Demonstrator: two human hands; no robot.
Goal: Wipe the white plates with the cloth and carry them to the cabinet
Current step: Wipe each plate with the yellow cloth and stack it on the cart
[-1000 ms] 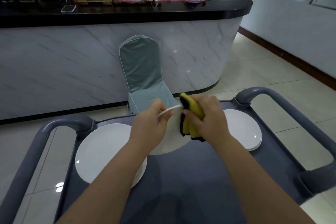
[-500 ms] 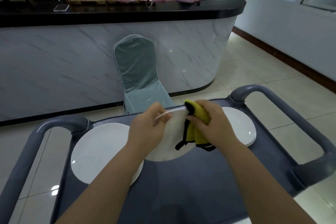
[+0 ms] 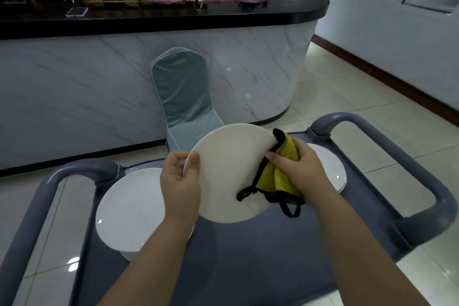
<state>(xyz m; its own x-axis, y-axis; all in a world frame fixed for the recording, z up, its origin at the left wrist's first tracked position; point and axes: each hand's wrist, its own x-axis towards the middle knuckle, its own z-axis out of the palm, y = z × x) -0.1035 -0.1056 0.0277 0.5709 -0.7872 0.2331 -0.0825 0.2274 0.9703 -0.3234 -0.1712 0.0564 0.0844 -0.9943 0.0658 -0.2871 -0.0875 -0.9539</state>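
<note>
Plate held up over cart, cloth on its right edge.

Left hand (image 3: 180,186) pinches left rim of a white plate (image 3: 228,174), tilted up toward the camera above the cart (image 3: 248,268). Right hand (image 3: 298,169) grips a yellow cloth (image 3: 278,179) with black trim, folded over the plate's right edge. On the cart's grey top, left stack of plates (image 3: 129,208) and right stack of plates (image 3: 335,171) lie flat. Beyond: covered chair (image 3: 183,99), marble counter (image 3: 99,82), phone (image 3: 77,11) on its black top.
</note>
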